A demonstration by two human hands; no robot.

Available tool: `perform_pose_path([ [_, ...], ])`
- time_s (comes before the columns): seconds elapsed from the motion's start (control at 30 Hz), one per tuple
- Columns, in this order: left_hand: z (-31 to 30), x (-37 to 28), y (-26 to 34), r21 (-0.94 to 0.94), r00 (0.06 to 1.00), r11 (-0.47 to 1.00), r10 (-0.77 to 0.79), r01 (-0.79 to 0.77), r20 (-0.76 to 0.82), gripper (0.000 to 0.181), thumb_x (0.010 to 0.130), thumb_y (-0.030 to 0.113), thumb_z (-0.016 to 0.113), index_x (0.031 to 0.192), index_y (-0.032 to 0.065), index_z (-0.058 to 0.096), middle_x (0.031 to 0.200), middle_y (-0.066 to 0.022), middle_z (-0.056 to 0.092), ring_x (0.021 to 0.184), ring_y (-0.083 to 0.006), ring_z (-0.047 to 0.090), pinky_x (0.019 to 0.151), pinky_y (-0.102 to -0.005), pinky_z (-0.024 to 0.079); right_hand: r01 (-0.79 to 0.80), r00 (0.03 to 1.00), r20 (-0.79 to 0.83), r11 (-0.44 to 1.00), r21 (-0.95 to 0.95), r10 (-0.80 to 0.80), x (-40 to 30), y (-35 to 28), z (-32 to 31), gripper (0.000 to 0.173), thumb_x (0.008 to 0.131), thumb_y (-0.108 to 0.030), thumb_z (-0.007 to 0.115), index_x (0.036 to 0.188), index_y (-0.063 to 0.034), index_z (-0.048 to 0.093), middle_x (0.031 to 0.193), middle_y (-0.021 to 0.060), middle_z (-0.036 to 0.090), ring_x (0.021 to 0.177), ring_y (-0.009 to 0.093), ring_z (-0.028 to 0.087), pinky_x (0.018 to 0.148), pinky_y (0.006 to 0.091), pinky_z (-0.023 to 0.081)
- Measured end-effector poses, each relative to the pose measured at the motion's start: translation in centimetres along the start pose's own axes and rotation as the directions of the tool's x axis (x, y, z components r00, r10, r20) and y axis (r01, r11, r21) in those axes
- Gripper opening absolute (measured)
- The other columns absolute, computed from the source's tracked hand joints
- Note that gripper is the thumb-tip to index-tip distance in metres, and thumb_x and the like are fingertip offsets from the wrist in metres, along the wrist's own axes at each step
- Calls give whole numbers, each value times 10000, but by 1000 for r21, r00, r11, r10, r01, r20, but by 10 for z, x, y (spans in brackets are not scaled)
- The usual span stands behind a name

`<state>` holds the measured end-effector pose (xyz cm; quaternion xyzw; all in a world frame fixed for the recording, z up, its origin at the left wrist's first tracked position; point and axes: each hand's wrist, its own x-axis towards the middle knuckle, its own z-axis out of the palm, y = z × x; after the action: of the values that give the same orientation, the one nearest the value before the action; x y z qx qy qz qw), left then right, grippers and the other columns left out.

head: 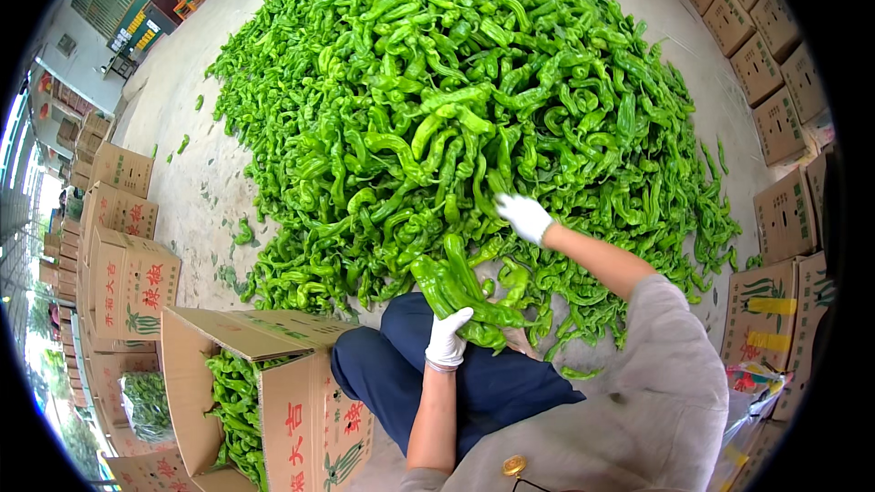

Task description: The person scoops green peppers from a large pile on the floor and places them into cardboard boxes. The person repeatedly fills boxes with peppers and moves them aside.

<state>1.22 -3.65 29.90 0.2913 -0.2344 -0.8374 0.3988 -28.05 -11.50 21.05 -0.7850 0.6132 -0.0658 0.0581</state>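
Observation:
A big heap of long green peppers point(410, 82) covers the floor before me. In a white glove, my left hand point(448, 337) grips a bunch of green peppers point(448, 287) above my knees. My right hand point(525, 218), gloved too, reaches to the near slope of the heap. Its fingertips are blurred against a green pepper, and I cannot tell whether they close on it. By my left knee stands an open cardboard box point(311, 417) with its flaps up. Green peppers point(236, 410) partly fill its visible inside.
Stacked cardboard boxes point(759, 68) line the right side, and more printed boxes point(133, 280) stand at the left. A plastic bag of green peppers point(147, 404) sits beyond the open box. A few loose peppers point(243, 231) lie on the concrete floor point(178, 198). Clear plastic point(752, 389) hangs at lower right.

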Motion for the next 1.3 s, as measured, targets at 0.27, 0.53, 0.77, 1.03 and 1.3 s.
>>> perform_pose_path([
  [0.27,-9,-1,25,-447,989,894,93,-31,118,683,710,117,629,1341,47,377,1120,-78,531,1057,-249,528,1046,-480,370,-411,905,98,794,448,413,-20,-31,-21,352,814,-233,576,1120,-66,619,1126,201,599,1004,362,588,897,404,467],
  [0.53,25,-192,182,241,893,893,423,-381,-155,774,670,116,708,1358,43,362,1101,-129,556,1031,-260,552,975,-437,423,-537,731,-299,788,302,613,113,-12,85,505,742,-453,683,986,-13,650,966,221,646,804,382,611,704,450,511],
  [0.77,1,-442,359,962,558,-166,830,218,17,645,650,42,685,1263,43,485,1090,-140,614,1014,-247,592,901,-330,454,-555,278,457,-247,795,845,164,86,20,707,748,-443,725,1271,-11,528,1335,147,490,1125,293,522,947,455,441],
  [1.03,-271,-523,326,645,669,-195,329,739,-667,1171,548,464,831,1481,224,166,1382,-256,383,1268,-436,377,1061,-470,324,-728,478,265,208,654,837,119,63,127,527,895,-303,536,1338,-30,451,1378,136,461,1206,326,473,986,463,393],
  [1.3,-284,-457,306,709,744,-266,400,653,-535,1152,608,633,743,1496,216,141,1502,-284,90,1386,-456,93,1108,-526,153,-372,507,242,-43,927,827,53,82,-1,458,882,-371,566,1195,-36,578,1188,97,589,1044,232,542,880,432,431],
])
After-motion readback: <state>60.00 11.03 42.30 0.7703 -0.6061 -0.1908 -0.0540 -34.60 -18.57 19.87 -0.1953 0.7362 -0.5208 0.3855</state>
